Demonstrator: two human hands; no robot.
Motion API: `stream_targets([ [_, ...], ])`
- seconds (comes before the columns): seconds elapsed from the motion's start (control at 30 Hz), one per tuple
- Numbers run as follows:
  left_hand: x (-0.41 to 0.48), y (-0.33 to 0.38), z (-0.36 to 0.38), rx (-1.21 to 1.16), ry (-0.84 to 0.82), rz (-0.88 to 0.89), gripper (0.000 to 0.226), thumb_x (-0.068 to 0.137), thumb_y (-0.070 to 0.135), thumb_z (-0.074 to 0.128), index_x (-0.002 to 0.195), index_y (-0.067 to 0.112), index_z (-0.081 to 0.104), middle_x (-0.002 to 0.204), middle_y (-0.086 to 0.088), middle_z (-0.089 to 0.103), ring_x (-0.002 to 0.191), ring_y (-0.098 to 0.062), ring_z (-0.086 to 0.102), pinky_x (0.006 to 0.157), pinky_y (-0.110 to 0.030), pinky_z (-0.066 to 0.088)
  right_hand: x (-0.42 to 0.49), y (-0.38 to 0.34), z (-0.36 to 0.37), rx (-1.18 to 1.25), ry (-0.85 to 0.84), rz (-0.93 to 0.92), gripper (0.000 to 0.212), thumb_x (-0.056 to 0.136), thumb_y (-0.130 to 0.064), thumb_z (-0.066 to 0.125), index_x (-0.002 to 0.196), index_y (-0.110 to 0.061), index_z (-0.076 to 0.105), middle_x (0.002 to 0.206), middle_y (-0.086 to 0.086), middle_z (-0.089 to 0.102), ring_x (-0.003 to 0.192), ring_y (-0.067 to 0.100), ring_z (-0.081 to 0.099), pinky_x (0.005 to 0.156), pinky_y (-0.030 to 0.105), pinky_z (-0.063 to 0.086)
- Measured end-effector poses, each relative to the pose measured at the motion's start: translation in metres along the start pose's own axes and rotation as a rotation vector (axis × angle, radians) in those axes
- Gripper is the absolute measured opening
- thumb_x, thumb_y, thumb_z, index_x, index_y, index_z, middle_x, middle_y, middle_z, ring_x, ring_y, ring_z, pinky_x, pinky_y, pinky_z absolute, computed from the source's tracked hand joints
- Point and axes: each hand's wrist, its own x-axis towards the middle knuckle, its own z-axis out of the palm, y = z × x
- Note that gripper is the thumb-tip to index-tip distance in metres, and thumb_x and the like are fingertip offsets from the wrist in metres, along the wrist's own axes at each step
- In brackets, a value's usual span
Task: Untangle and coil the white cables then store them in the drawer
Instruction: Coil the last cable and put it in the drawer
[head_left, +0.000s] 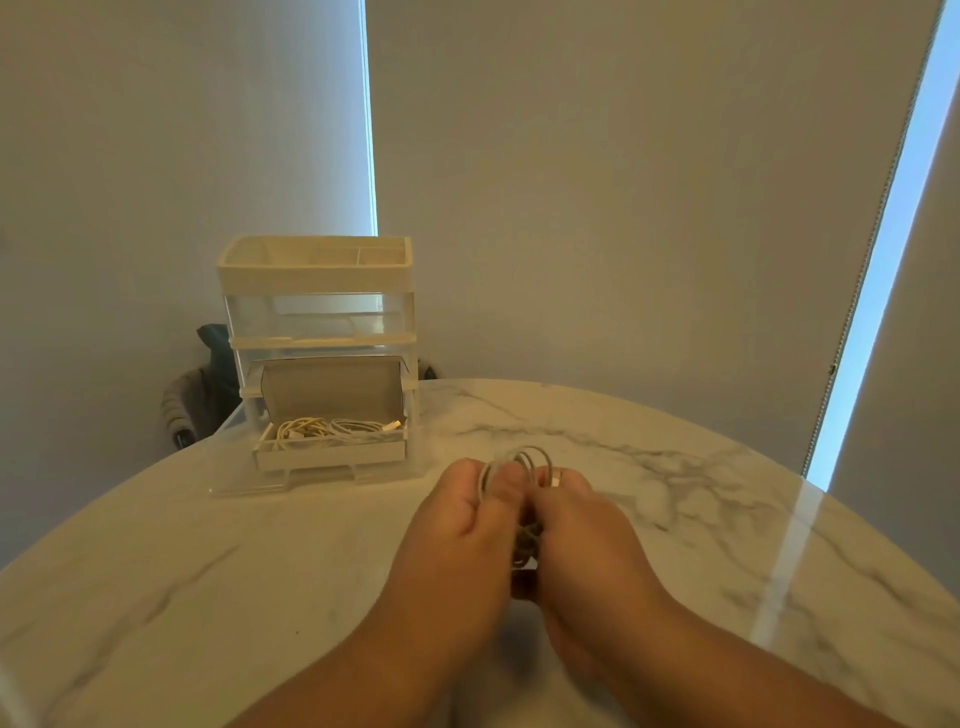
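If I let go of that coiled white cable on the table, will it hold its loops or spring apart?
The coiled white cable looks thin and floppy, so its loops would probably spread once released. Both the left hand and right hand pinch it together, suggesting it won't hold shape alone. The marble table looks glossy; it may slide.
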Motion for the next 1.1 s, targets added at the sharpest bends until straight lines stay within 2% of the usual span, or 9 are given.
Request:
stream_targets([
  [0.13,0.008,0.006,-0.013,0.100,0.111,0.028,0.030,0.100,0.038,0.045,0.085,0.015,0.057,0.070,0.004,0.060,0.055,0.004,0.052,0.049,-0.009,0.039,-0.002,-0.012,-0.006,0.009,-0.135,0.003,0.023,0.096,-0.029,0.051,0.109,-0.016,0.065,0.090,0.014,0.065,0.074,0.024,0.065,0.059,0.040,0.052],
  [0.2,0.010,0.005,-0.017,0.160,0.058,0.053,0.026,0.100,0.038,0.046,0.088,0.018,0.058,0.073,0.006,0.061,0.058,0.005,0.054,0.050,-0.010,0.040,-0.001,-0.020,-0.012,0.016,-0.175,-0.055,0.033,0.094,-0.043,0.055,0.107,-0.016,0.068,0.093,0.013,0.068,0.079,0.025,0.068,0.067,0.044,0.055],
  [0.33,0.011,0.009,-0.018,0.129,-0.050,0.021,0.022,0.100,0.036,0.048,0.091,0.019,0.060,0.069,0.008,0.064,0.059,0.004,0.058,0.054,-0.013,0.048,0.001,-0.026,-0.019,-0.169,-0.165,-0.271,0.022,0.096,-0.051,0.054,0.115,-0.046,0.065,0.105,-0.009,0.073,0.099,0.016,0.071,0.089,0.046,0.058],
  [0.4,0.011,0.010,-0.016,0.018,-0.088,-0.040,0.023,0.098,0.035,0.053,0.097,0.015,0.063,0.080,-0.003,0.071,0.075,-0.010,0.069,0.073,-0.029,0.059,-0.001,-0.026,-0.018,-0.216,-0.175,-0.304,0.024,0.102,-0.037,0.049,0.113,-0.046,0.069,0.105,-0.012,0.073,0.100,0.012,0.070,0.090,0.040,0.058],
  [0.5,0.007,0.015,-0.012,-0.204,-0.112,-0.124,0.045,0.081,0.044,0.063,0.101,0.004,0.065,0.095,-0.018,0.073,0.094,-0.035,0.070,0.093,-0.058,0.051,0.000,-0.024,-0.016,-0.140,-0.155,-0.258,0.031,0.105,-0.029,0.046,0.103,-0.040,0.075,0.104,-0.006,0.075,0.105,0.020,0.070,0.093,0.045,0.057],
  [0.6,0.007,0.014,-0.009,-0.268,-0.051,-0.157,0.064,0.072,0.063,0.053,0.097,0.008,0.071,0.092,-0.016,0.074,0.092,-0.032,0.072,0.088,-0.050,0.056,-0.001,-0.022,-0.014,-0.107,-0.202,-0.279,0.029,0.104,-0.029,0.046,0.107,-0.040,0.072,0.102,0.002,0.075,0.102,0.029,0.070,0.093,0.053,0.056],
  [0.77,0.014,0.013,-0.013,-0.266,0.031,-0.255,0.056,0.087,0.066,0.043,0.091,0.019,0.074,0.082,-0.006,0.076,0.081,-0.022,0.073,0.075,-0.039,0.058,-0.004,-0.024,-0.015,-0.183,-0.216,-0.313,0.044,0.094,-0.063,0.032,0.111,-0.047,0.069,0.099,-0.010,0.074,0.085,0.009,0.067,0.066,0.023,0.050],
  [0.93,0.011,0.020,-0.011,-0.263,-0.035,-0.287,0.041,0.099,0.046,0.045,0.097,0.019,0.075,0.091,-0.010,0.076,0.083,-0.025,0.070,0.078,-0.041,0.051,0.002,-0.021,-0.013,-0.069,-0.172,-0.248,0.030,0.105,-0.032,0.045,0.102,-0.032,0.075,0.098,-0.004,0.076,0.094,0.017,0.072,0.082,0.042,0.060],
  [1.1,0.014,0.018,-0.016,-0.326,-0.039,-0.363,0.035,0.098,0.039,0.053,0.091,0.009,0.071,0.082,-0.015,0.060,0.079,-0.027,0.056,0.085,-0.047,0.046,0.002,-0.021,-0.011,0.128,-0.215,-0.173,0.031,0.104,-0.013,0.046,0.105,-0.025,0.074,0.078,0.008,0.069,0.071,0.016,0.064,0.065,0.033,0.052],
])
